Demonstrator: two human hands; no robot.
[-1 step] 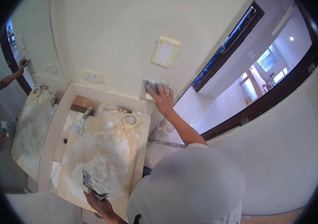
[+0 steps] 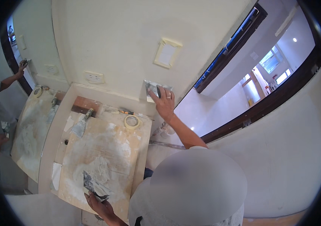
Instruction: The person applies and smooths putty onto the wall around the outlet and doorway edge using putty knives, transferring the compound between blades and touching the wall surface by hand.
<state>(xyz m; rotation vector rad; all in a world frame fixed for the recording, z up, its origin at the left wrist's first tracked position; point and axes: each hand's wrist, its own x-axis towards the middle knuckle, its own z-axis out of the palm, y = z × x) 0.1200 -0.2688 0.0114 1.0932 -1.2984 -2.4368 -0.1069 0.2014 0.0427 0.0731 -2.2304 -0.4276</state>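
My right hand grips a metal putty knife flat against the cream wall, below a taped-over plate and left of the doorway. Low in the picture, my left hand holds a wide putty-covered scraper above a board smeared with white compound. Another putty-caked scraper lies at the board's top left. A roll of masking tape and a tool with an orange-and-black handle rest toward the back edge. A blurred grey round shape hides much of the lower right.
A mirror at left reflects my arms and the board. A taped socket is on the wall above the counter's backsplash. At right, a dark-framed doorway shows a pale floor and windows beyond; a curved white wall fills the near right.
My right hand and its putty knife have shifted very slightly down the wall. My left hand looks unchanged.
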